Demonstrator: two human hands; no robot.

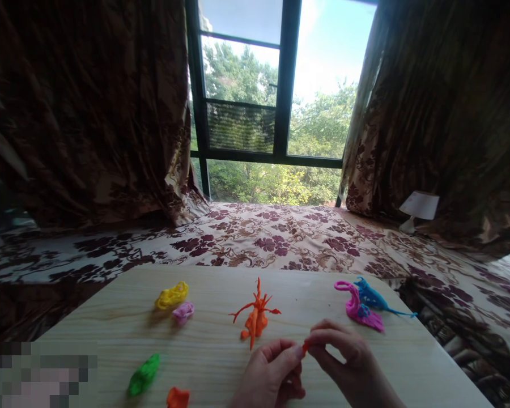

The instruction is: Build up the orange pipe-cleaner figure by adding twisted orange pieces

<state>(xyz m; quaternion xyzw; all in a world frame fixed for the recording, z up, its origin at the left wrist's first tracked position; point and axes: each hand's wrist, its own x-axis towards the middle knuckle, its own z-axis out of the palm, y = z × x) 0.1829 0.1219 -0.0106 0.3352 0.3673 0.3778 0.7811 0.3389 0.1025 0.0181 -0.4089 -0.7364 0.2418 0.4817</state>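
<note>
Low over the front of the table, my left hand (276, 371) and my right hand (344, 354) meet fingertip to fingertip. Between them is a small bit of orange modelling clay (305, 346), pinched from both sides. Just beyond my left hand stands an orange clay figure (256, 317) with thin spikes and arms spreading from its top. An orange clay lump (178, 398) lies at the bottom edge, to the left of my hands. To the right, past my right hand, are a pink swan-like clay figure (355, 306) and a blue clay figure (372, 296) with a long tail, touching or overlapping.
On the left of the wooden table (221, 374) lie yellow clay (172, 296), light pink clay (183, 312) and green clay (144, 374). Behind it, a flower-patterned cloth (272, 238) covers the window ledge, with a small white lamp (420, 205) at right.
</note>
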